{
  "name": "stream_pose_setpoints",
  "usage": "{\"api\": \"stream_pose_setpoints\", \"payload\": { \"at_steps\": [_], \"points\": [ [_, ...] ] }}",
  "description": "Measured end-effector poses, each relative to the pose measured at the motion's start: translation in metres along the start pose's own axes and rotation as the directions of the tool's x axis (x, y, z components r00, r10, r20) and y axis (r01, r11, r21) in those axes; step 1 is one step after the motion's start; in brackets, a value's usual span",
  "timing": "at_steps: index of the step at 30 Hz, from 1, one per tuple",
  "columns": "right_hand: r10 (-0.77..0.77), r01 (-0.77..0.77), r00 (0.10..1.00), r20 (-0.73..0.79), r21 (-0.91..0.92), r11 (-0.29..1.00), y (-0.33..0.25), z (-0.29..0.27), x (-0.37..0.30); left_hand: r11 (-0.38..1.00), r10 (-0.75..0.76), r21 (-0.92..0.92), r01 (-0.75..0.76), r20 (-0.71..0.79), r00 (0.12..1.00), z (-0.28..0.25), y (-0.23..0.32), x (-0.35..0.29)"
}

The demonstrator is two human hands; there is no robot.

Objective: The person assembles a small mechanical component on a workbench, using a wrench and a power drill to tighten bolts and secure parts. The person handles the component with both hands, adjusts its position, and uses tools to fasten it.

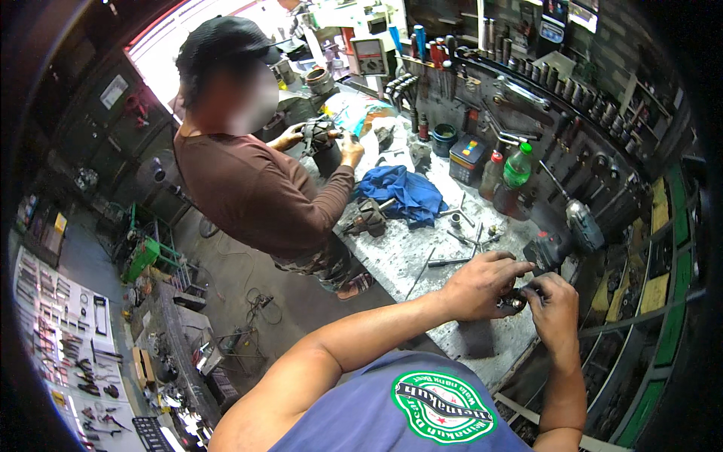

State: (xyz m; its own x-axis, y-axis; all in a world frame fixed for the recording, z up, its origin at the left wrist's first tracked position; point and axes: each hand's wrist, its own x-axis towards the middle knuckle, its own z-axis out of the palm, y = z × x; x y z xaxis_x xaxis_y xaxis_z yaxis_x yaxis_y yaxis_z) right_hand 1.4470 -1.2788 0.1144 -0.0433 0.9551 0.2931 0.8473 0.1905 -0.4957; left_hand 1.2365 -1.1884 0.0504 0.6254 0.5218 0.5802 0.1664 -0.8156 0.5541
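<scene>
pinching small dark metal part (514, 300) between left hand (482, 286) and right hand (555, 309), fingers closed on it.

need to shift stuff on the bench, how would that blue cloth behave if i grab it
The blue cloth lies crumpled in folds on the workbench, so it is probably floppy and light. It would likely drape and drag rather than roll, perhaps catching the small metal parts beside it.

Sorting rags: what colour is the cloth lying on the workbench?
Blue, seen in the head view: the cloth lies crumpled mid-bench.

Cloth (403, 192) on workbench (422, 260), bottles (506, 175) right of it.
</scene>
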Motion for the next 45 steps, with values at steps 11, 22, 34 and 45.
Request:
{"api": "stream_pose_setpoints", "payload": {
  "at_steps": [11,22,34,45],
  "points": [
    [-0.273,0.275,0.944,0.184,0.012,0.961,0.026,-0.009,0.024,0.997,0.07,-0.002,-0.071,-0.073,0.995,0.006,-0.003,-0.001],
    [-0.319,0.335,0.867,0.383,0.027,0.942,0.027,-0.028,0.042,0.996,0.085,0.011,-0.084,-0.161,0.983,0.019,-0.01,-0.001],
    [-0.209,0.213,0.974,0.088,-0.042,0.976,0.036,-0.002,0.009,0.991,-0.116,0.067,0.112,0.053,0.992,-0.009,0.012,0.004],
    [0.485,-0.387,0.874,-0.017,0.578,0.718,0.07,0.024,-0.047,0.994,-0.02,0.108,0.008,0.116,0.993,-0.013,0.013,0.012]
  ]
}}
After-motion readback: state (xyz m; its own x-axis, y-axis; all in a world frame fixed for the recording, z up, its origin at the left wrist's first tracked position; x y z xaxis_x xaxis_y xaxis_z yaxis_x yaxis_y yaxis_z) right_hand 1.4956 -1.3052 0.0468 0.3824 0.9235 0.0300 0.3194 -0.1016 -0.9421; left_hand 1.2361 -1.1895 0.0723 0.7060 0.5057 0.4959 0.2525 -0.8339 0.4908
